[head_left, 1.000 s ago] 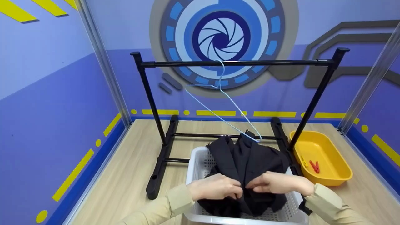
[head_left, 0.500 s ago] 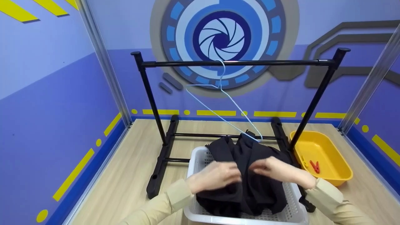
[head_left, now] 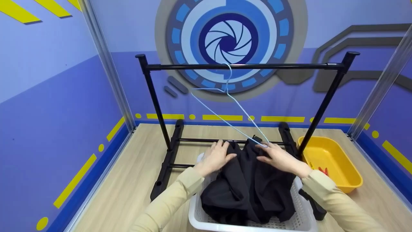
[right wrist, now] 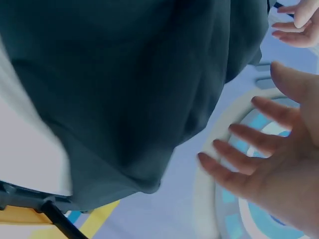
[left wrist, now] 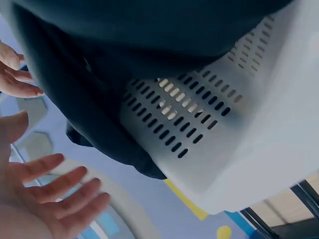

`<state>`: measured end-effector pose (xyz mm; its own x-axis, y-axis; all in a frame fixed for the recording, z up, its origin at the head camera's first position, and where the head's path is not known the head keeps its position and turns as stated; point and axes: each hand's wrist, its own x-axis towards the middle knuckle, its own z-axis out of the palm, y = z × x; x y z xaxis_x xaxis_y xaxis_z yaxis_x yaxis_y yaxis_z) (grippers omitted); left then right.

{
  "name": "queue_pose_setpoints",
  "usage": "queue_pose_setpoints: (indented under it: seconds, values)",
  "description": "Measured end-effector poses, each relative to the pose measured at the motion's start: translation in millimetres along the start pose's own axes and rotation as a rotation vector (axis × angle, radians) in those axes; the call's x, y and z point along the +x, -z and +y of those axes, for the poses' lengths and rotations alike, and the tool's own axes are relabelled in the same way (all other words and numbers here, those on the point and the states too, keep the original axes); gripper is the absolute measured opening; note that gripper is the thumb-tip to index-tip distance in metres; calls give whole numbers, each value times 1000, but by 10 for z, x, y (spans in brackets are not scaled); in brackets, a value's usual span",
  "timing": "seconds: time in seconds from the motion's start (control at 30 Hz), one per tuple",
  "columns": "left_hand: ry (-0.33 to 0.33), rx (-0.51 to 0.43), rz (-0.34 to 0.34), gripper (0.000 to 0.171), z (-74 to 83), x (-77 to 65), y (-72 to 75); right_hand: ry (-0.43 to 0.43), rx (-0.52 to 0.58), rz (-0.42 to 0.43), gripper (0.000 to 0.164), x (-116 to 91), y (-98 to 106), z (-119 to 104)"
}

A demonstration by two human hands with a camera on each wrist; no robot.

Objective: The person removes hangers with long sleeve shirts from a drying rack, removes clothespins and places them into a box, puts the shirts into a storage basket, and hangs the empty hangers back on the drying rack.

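A bunched black garment (head_left: 235, 193) fills the white plastic basket (head_left: 193, 212) at the front and drapes over its far rim. My left hand (head_left: 214, 159) is by the garment's far left part, fingers spread and pointing forward. On the other side my right hand (head_left: 281, 158) hovers near the far right part, also with loose, spread fingers. In both wrist views a gap shows between the fingers (left wrist: 65, 186) and the dark cloth (right wrist: 124, 99). A light blue wire hanger (head_left: 239, 104) hangs above, its lower right corner overlapping my right hand in the head view.
The hanger's hook sits on the top bar (head_left: 273, 66) of a black clothes rack (head_left: 156, 109) standing around and behind the basket. To the right is a yellow tub (head_left: 338, 161) with a red clothespin (head_left: 323, 170) in it. Patterned blue walls enclose the wooden table (head_left: 128, 180).
Both hands have come away from the middle of the garment, moved forward and apart to its far part, and their fingers have straightened. The basket and the hanger have stayed in place.
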<state>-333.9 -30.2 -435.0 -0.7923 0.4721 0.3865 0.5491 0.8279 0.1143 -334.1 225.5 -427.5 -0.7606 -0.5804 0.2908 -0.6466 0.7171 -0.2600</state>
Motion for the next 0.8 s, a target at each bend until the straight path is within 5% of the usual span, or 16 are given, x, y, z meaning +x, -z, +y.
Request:
queue_pose_setpoints:
  seconds: [0.17, 0.8]
  values:
    - [110, -30, -53, 58, -32, 134, -65, -84, 30, -37, 55, 127, -10, 67]
    - [279, -127, -281, 70, -95, 393, -338, -216, 198, -73, 61, 429, -165, 230]
